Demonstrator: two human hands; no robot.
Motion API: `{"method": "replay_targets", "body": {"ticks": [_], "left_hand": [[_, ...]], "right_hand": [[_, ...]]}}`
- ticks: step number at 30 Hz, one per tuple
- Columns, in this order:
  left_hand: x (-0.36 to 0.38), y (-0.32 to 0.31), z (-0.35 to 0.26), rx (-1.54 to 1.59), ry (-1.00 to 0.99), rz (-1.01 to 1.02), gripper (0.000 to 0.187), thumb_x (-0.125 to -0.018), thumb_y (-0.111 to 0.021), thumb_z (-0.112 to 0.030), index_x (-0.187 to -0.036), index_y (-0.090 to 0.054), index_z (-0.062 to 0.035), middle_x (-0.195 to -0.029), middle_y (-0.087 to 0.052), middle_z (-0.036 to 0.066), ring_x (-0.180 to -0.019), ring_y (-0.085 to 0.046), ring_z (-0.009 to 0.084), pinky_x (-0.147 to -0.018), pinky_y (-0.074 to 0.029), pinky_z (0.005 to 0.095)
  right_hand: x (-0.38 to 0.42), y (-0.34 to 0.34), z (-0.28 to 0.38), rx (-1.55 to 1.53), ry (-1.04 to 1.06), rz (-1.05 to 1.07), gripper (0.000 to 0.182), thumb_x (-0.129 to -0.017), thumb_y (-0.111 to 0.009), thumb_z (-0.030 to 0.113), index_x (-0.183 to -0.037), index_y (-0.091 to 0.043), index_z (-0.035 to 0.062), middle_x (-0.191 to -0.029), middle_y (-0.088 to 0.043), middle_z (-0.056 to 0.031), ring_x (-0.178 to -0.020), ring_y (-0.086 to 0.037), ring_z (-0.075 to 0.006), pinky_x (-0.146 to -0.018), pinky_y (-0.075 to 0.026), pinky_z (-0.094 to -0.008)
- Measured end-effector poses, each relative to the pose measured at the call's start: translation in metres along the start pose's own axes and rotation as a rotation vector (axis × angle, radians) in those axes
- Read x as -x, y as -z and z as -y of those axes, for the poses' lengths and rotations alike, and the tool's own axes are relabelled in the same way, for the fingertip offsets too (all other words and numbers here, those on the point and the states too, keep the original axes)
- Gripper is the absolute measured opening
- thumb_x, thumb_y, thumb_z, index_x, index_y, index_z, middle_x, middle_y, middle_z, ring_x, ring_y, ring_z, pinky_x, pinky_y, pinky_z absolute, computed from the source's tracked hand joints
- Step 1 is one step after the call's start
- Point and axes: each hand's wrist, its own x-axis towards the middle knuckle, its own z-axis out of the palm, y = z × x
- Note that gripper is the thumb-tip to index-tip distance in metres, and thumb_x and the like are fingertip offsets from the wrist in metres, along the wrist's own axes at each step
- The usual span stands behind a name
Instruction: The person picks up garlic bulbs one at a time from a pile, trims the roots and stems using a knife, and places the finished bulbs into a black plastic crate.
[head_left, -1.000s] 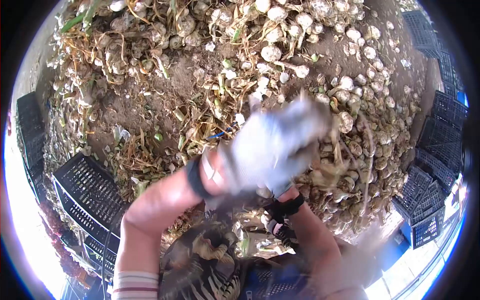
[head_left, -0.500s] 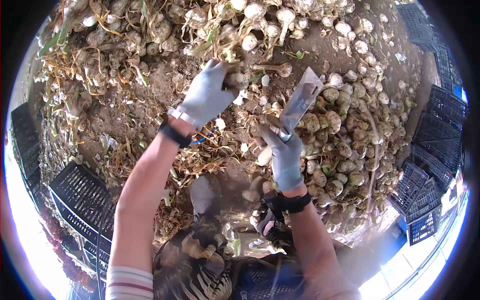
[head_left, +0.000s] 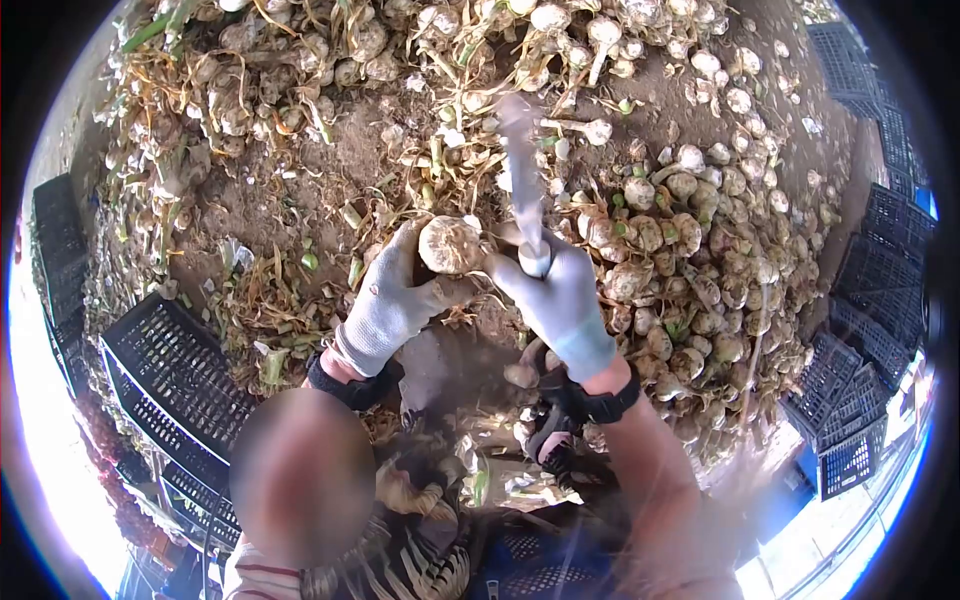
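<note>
A garlic bulb (head_left: 450,245) with a pale, dirt-streaked skin is gripped in my gloved left hand (head_left: 387,303), its thumb and fingers around the bulb. Close on its right, my gloved right hand (head_left: 562,300) is wrapped round the handle of a knife (head_left: 523,170). The broad blade points up and away, smeared by motion. My right thumb reaches toward the bulb's side. Beneath both hands lie dry leaves and cut stalks on the soil.
To the right lies a heap of trimmed garlic bulbs (head_left: 690,270). Garlic with long dry stalks (head_left: 290,60) is piled at the far left. Black plastic crates (head_left: 175,370) stand at the left, and more stacked crates (head_left: 880,260) line the right edge.
My left hand has come back toward me with a garlic bulb from the far pile. My right hand has moved left, and the knife blade has swung from right-leaning to nearly upright.
</note>
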Motion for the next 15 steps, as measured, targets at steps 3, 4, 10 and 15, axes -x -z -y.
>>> {"method": "replay_targets", "body": {"ticks": [3,4,10,15], "left_hand": [[0.001,0.047,0.068,-0.441,-0.213,0.04,0.066,-0.083,-0.079,-0.015,-0.136,-0.045,0.0022,-0.123,-0.059,0.009,-0.111,-0.058,0.0144,-0.092,-0.051,0.0306],[0.008,0.044,0.064,-0.438,-0.216,0.043,0.066,-0.083,-0.079,-0.015,-0.136,-0.045,0.0022,-0.123,-0.059,0.009,-0.111,-0.058,0.0144,-0.092,-0.051,0.0306],[0.027,0.043,0.039,-0.095,-0.062,0.053,0.101,-0.08,-0.084,-0.029,-0.152,-0.022,0.0052,-0.139,-0.051,0.017,-0.12,-0.057,0.0231,-0.102,-0.049,0.0382],[0.031,0.044,0.035,-0.026,-0.047,0.059,0.099,-0.076,-0.086,-0.03,-0.148,-0.027,0.0028,-0.138,-0.053,0.017,-0.123,-0.056,0.0231,-0.102,-0.049,0.0387]], "right_hand": [[0.011,0.004,0.007,0.574,0.448,-0.067,0.02,-0.078,-0.072,0.013,-0.097,-0.069,0.0084,-0.077,-0.065,-0.0049,-0.067,-0.067,-0.0211,-0.059,-0.05,-0.0343],[0.017,0.004,0.015,0.755,0.494,0.001,0.018,-0.077,-0.071,0.014,-0.094,-0.068,0.0103,-0.079,-0.064,-0.005,-0.068,-0.066,-0.0237,-0.06,-0.05,-0.0368],[0.02,0.003,0.019,1.003,0.549,0.087,0.012,-0.076,-0.07,0.018,-0.087,-0.065,0.0144,-0.077,-0.059,-0.0035,-0.065,-0.063,-0.0239,-0.062,-0.048,-0.0389],[0.018,0.003,0.006,0.894,0.487,0.138,0.011,-0.078,-0.066,0.015,-0.089,-0.066,0.013,-0.077,-0.064,-0.0074,-0.066,-0.066,-0.0283,-0.061,-0.051,-0.0414]]}}
